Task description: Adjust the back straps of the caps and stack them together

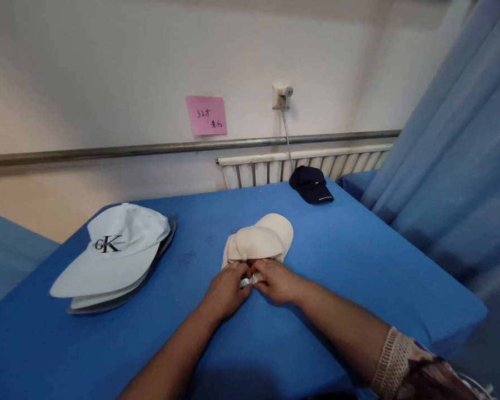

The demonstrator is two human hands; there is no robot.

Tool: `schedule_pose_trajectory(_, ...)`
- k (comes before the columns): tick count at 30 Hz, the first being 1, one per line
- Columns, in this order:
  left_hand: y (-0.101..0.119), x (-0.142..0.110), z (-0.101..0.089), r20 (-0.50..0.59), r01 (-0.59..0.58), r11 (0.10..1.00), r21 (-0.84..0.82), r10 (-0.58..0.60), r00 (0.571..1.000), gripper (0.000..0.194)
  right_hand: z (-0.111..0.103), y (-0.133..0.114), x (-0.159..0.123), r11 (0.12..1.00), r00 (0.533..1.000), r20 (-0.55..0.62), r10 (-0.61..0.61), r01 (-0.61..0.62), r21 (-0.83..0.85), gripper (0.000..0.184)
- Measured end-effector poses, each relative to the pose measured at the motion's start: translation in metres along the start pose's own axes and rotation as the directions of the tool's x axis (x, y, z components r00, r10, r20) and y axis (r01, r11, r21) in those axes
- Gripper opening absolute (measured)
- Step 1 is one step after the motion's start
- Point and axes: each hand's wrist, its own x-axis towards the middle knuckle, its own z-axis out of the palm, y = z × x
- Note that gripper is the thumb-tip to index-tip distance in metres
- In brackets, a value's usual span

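Observation:
A beige cap [261, 239] lies in the middle of the blue table [350, 261], its brim pointing away from me. Both hands meet at its near edge. My left hand [225, 288] and my right hand [277, 280] have their fingers curled and pinched together on the cap's back strap, where a small metal buckle [245, 282] shows between the fingertips.
A stack of caps topped by a white cap with a black logo [116, 253] sits at the left. A dark navy cap [312, 184] lies at the table's far edge by a radiator [300, 165]. A blue curtain [454, 139] hangs on the right. A pink note [206, 115] is on the wall.

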Motion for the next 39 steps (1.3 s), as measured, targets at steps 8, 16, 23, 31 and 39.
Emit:
schedule_pose_trajectory(8, -0.002, -0.001, -0.004, -0.064, 0.028, 0.967, -0.254, -0.045, 0.997, 0.010, -0.002, 0.000, -0.002, 0.998, 0.998, -0.004, -0.064, 0.064, -0.005, 0.035)
schedule_pose_trajectory(16, -0.002, -0.003, -0.014, 0.198, 0.270, 0.341, -0.900, -0.233, 0.952, 0.028, -0.012, -0.011, -0.002, 0.991, 0.977, -0.170, -0.130, 0.122, -0.055, 0.013)
schedule_pose_trajectory(23, -0.005, -0.001, -0.012, 0.215, 0.259, 0.582, -0.771, -0.145, 0.966, 0.028, -0.011, -0.005, -0.003, 0.995, 0.992, -0.087, -0.096, 0.092, -0.046, 0.027)
schedule_pose_trajectory(31, 0.002, -0.008, -0.011, 0.289, 0.204, 0.692, -0.693, 0.007, 0.957, 0.017, -0.010, -0.008, -0.004, 0.978, 0.980, -0.039, -0.196, 0.198, 0.063, 0.027)
schedule_pose_trajectory(39, 0.029, -0.016, -0.004, 0.014, 0.047, 0.991, -0.127, -0.046, 0.999, 0.009, -0.014, -0.010, -0.008, 0.966, 0.995, -0.080, -0.067, 0.085, 0.245, 0.020)
